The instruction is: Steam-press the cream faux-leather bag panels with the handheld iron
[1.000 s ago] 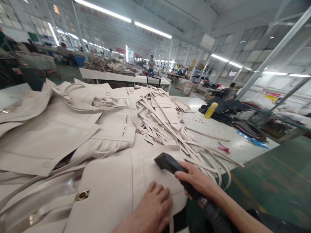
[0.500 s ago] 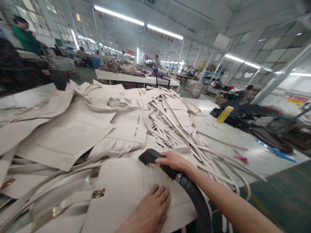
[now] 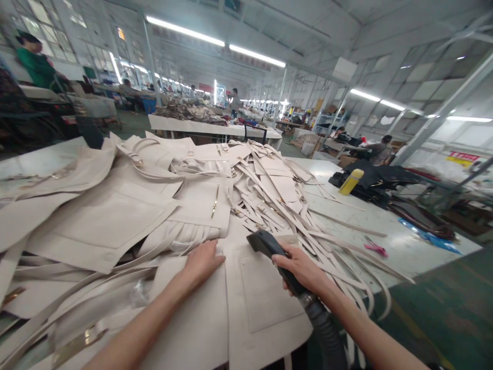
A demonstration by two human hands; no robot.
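My right hand (image 3: 302,267) is wrapped around a black vacuum nozzle (image 3: 265,244), which joins a ribbed black hose (image 3: 323,318). The nozzle's tip hovers over or rests on a beige leather bag piece (image 3: 265,293) with a stitched pocket; contact is hard to tell. My left hand (image 3: 204,262) is closed at the top edge of a beige leather panel (image 3: 188,308), thumb on its right corner, other fingers mostly hidden. Beige bag pieces (image 3: 111,210) with gold fittings lie to the left, and a tangle of beige straps (image 3: 262,205) spreads ahead.
On the pale table (image 3: 331,246) lie pink-handled scissors (image 3: 375,249), a yellow bottle or tube (image 3: 351,182), dark bag pieces (image 3: 385,180) and blue plastic (image 3: 429,236). Another table (image 3: 173,123) stands beyond. A person in green (image 3: 36,64) is at the far left.
My left hand has gone from lying flat near the front up to the panel's top edge. My right hand and the nozzle have shifted right, and the stitched pocket now shows.
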